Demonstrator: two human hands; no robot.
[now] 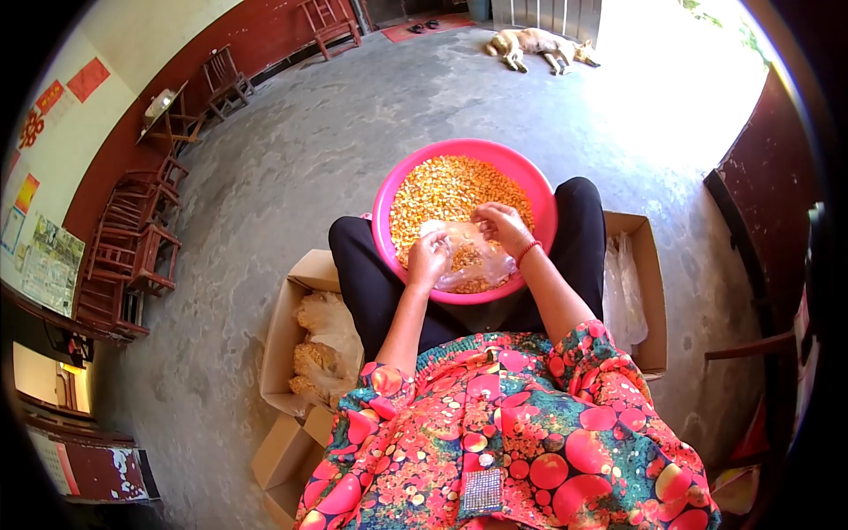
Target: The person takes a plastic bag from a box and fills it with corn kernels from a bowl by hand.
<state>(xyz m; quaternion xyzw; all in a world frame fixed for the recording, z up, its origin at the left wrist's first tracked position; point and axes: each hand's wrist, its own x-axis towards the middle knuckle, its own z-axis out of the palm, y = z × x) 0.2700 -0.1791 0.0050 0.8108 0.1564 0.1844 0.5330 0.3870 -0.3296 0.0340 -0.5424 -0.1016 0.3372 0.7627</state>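
A pink plastic basin (537, 190) full of yellow corn kernels (455, 187) rests between my knees. Over its near half, both hands grip a clear plastic bag (473, 263). My left hand (429, 256) is closed on the bag's left edge. On the other side, my right hand (505, 228), with a red band at the wrist, pinches the bag's upper right edge. Some kernels show through or under the film; whether they lie inside the bag cannot be made out.
Left of my legs stands a cardboard box (276, 353) with corn-filled plastic bags (320, 362). Another cardboard box (651, 291) at my right holds clear plastic bags (623, 296). Wooden chairs (132, 238) line the left wall. A dog (541, 44) lies on the floor near the bright doorway.
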